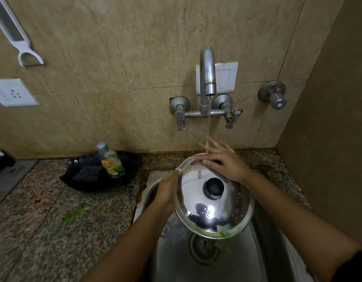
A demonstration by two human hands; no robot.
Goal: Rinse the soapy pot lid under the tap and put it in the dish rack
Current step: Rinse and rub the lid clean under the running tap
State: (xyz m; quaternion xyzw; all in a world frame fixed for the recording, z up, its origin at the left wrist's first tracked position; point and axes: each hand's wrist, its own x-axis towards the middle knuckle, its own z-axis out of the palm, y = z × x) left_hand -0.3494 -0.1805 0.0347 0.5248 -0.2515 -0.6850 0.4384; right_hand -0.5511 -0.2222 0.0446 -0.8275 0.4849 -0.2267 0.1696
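A shiny steel pot lid [212, 208] with a black knob is tilted over the steel sink [263, 259], its far rim raised toward the tap. My left hand [168, 192] grips the lid's left rim. My right hand [225, 161] lies flat with spread fingers on the lid's upper part, under a thin stream of water from the wall tap [207, 78]. Green residue clings to the lid's lower rim. No dish rack is in view.
A black tray [86, 180] on the granite counter [44, 231] left of the sink holds a dish soap bottle [112, 162] and a dark scrub pad [87, 173]. Green scraps lie on the counter. A second valve [274, 94] sticks out of the wall at right; a side wall [328, 139] closes the right.
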